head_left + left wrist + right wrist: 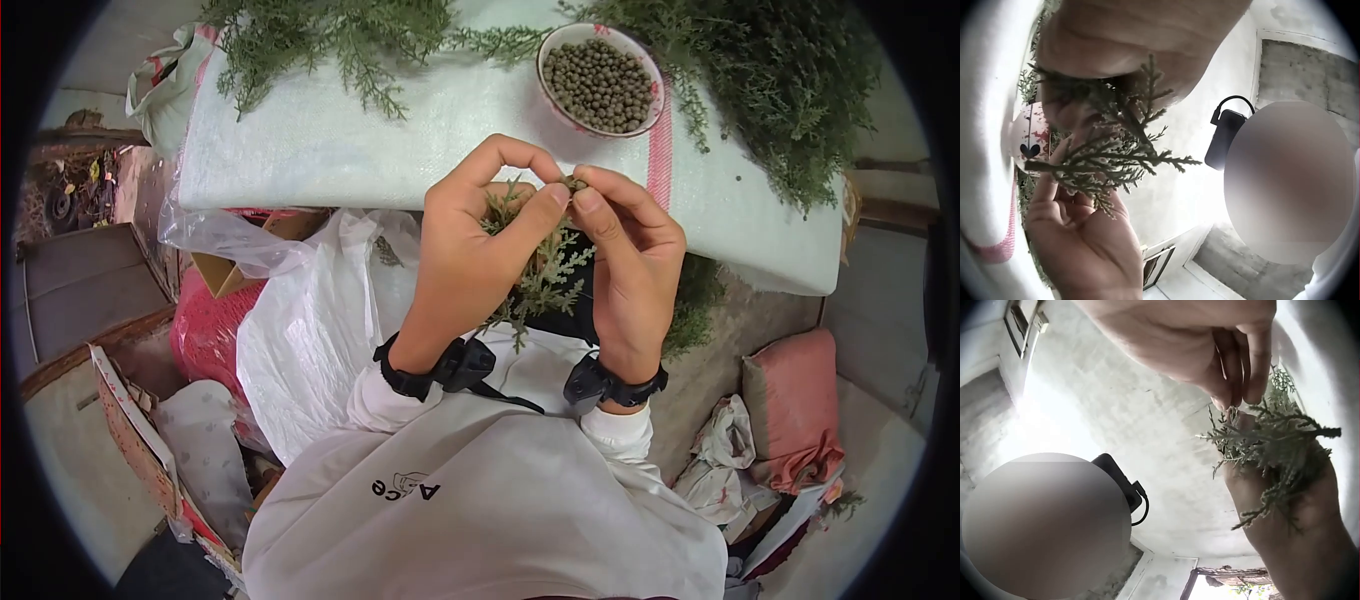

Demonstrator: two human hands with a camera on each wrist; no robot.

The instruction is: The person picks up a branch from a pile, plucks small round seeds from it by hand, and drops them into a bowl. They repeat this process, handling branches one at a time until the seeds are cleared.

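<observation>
In the head view both hands meet just below the bowl. The left hand (470,240) holds a green conifer sprig (545,285) that hangs below its palm, its thumb and forefinger at a small greenish piece (573,184). The right hand (635,255) pinches that piece from the other side with thumb and forefinger. The left wrist view shows the sprig (1116,150) close up, between the two hands. In the right wrist view the right hand's fingertips (1235,400) touch the sprig's (1279,444) upper part.
A bowl (547,90) of round greenish-brown balls stands on the white woven sheet (300,150). Conifer branches lie at the back left (330,40) and back right (790,90). Clear plastic (310,320) hangs at the left below the sheet; a pink sack (795,400) lies at the right.
</observation>
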